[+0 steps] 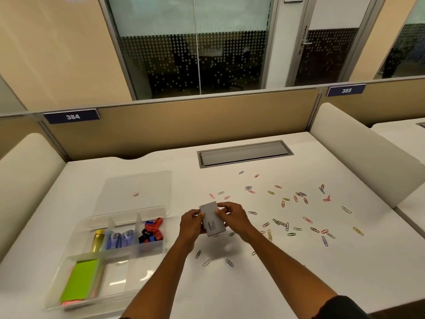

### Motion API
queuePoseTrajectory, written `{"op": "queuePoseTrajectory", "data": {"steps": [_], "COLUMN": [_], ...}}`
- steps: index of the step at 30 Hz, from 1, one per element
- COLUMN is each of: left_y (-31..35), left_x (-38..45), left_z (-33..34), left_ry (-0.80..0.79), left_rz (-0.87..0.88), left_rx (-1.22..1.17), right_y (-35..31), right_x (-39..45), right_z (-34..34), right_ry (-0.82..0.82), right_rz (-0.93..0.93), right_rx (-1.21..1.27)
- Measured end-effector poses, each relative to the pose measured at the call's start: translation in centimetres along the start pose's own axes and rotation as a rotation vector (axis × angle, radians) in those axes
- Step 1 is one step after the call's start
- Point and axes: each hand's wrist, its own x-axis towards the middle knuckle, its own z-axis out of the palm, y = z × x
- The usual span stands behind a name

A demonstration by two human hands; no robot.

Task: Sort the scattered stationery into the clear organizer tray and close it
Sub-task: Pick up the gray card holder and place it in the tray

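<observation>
While both hands, left [192,223] and right [232,216], grip the grey box [212,219], I'd level it before tray [158,246] placement.

An open-plan office: a white partitioned desk [230,284] with blue numbered cubicle plates [72,116], a grey cable hatch [245,154], and dotted frosted-glass meeting-room walls [193,49] behind.
</observation>
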Motion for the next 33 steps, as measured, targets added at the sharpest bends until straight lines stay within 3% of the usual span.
{"op": "queuePoseTrajectory", "data": {"steps": [18, 25, 30, 33], "left_y": [-3.1, -4.6, -5.3, -5.7], "left_x": [-4.2, -5.8, -6.8, -7.0], "left_z": [-20.7, -26.4, -28.6, -29.3], "left_ry": [0.279, 0.352, 0.482, 0.469], "left_rz": [0.113, 0.211, 0.296, 0.296], "left_rx": [0.232, 0.454, 0.488, 0.551], "right_y": [-5.6, -5.7, -5.3, -4.9], "right_x": [-5.5, -6.6, -6.5, -6.5], "right_z": [19.5, 25.0, 27.0, 27.5], "right_ry": [-0.282, -0.265, -0.289, -0.281], "right_rz": [-0.001, -0.096, -0.142, -0.155], "right_rx": [0.123, -0.119, -0.371, -0.48]}}
